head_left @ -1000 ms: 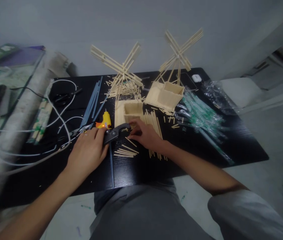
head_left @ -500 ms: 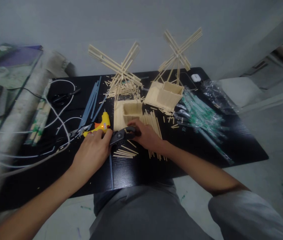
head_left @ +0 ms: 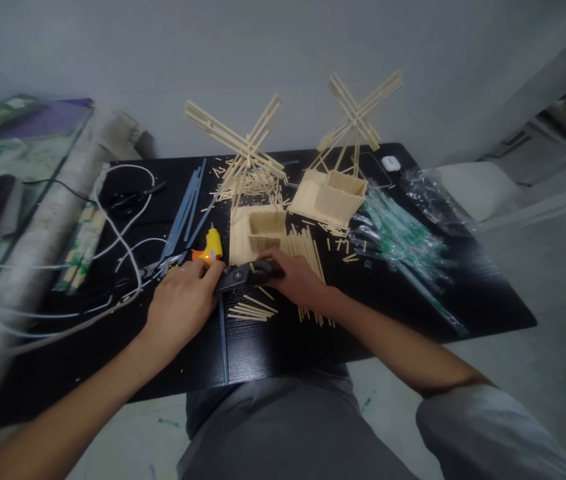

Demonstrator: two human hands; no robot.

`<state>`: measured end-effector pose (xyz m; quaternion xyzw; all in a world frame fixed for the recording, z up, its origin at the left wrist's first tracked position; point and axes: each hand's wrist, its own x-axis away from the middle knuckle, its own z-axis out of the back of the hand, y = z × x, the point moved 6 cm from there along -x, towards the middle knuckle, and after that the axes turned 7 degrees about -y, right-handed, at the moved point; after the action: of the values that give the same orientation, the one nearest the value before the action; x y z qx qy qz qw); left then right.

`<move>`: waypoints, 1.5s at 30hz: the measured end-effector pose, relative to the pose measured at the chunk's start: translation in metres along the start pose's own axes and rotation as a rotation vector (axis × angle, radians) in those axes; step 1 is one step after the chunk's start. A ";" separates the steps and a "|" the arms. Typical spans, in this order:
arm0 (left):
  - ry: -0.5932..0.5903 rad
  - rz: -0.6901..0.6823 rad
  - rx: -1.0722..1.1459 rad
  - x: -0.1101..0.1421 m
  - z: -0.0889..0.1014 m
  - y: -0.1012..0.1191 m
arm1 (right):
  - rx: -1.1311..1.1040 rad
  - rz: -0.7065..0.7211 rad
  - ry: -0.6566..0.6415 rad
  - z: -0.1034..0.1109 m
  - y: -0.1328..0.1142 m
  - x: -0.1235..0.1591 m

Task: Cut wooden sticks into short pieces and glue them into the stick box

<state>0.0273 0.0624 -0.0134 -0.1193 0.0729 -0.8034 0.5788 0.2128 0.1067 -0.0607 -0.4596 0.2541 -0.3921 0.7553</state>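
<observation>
Over the near middle of the table, a pair of dark scissors [head_left: 237, 276] with a round pivot lies between my hands. My left hand [head_left: 183, 297] is closed around the left end; the fingertips underneath are hidden. Bent fingers of my right hand [head_left: 295, 277] close on the black curved end. A small pale bit of stick shows by the pivot. Right behind my left hand is a yellow glue gun [head_left: 213, 245] with an orange light. A wooden-stick model [head_left: 240, 233], with a box and crossed blades, stands just beyond the scissors. Short cut sticks [head_left: 251, 309] lie below them.
A second stick model [head_left: 330, 195] stands at the back right. Longer sticks [head_left: 307, 250] lie beside my right hand. Plastic wrappers [head_left: 403, 227] cover the table's right side. Blue-grey strips [head_left: 183, 210] and white cables [head_left: 123, 233] lie left; stick scraps [head_left: 253, 183] are heaped behind.
The whole view has shifted slightly, so the table sits a little lower in the picture. Both hands keep nearly the same hold on the scissors, which look slightly more level.
</observation>
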 end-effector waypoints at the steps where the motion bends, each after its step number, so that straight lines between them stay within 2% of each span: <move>1: 0.037 0.015 0.016 0.001 0.002 -0.004 | -0.024 -0.001 -0.022 0.000 0.000 0.000; 4: 0.092 0.104 0.079 0.007 0.007 -0.019 | -0.036 -0.037 -0.106 0.000 0.002 -0.002; 7: 0.073 0.162 0.176 0.011 0.004 -0.029 | 0.072 -0.082 -0.158 -0.001 0.005 -0.003; 9: 0.059 0.132 0.270 0.012 0.002 -0.030 | 0.144 -0.065 -0.165 -0.001 0.003 -0.002; 12: 0.013 0.057 0.394 0.011 -0.002 -0.027 | 0.181 0.016 -0.110 0.003 -0.007 0.000; 14: -0.019 0.041 0.432 0.009 -0.004 -0.025 | 0.029 0.033 -0.112 0.005 -0.013 0.002; 18: -0.050 0.043 0.448 0.005 -0.004 -0.020 | -0.466 -0.059 -0.256 -0.009 -0.016 0.006; 20: -0.057 0.044 0.450 0.004 -0.004 -0.018 | -0.612 -0.111 -0.269 -0.018 -0.015 0.007; 23: -0.039 0.037 0.463 0.004 -0.004 -0.016 | -0.772 -0.155 -0.216 -0.028 -0.013 0.009; 26: -0.026 0.030 0.457 0.004 -0.004 -0.014 | -0.842 -0.192 -0.181 -0.032 -0.009 0.011; 32: -0.084 0.048 0.429 0.004 -0.007 -0.012 | -0.882 -0.233 -0.189 -0.035 -0.004 0.012; 38: -0.013 0.025 0.451 0.004 -0.005 -0.013 | -0.888 -0.210 -0.186 -0.032 -0.009 0.011; 41: 0.025 -0.022 0.508 0.005 -0.003 -0.014 | -0.910 -0.197 -0.235 -0.029 -0.013 0.012; 45: 0.080 -0.098 0.592 0.006 0.000 -0.015 | -0.960 -0.190 -0.391 -0.029 -0.018 0.014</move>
<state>0.0123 0.0617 -0.0090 0.0831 -0.1474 -0.8209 0.5455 0.1922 0.0758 -0.0582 -0.8395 0.2165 -0.2053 0.4540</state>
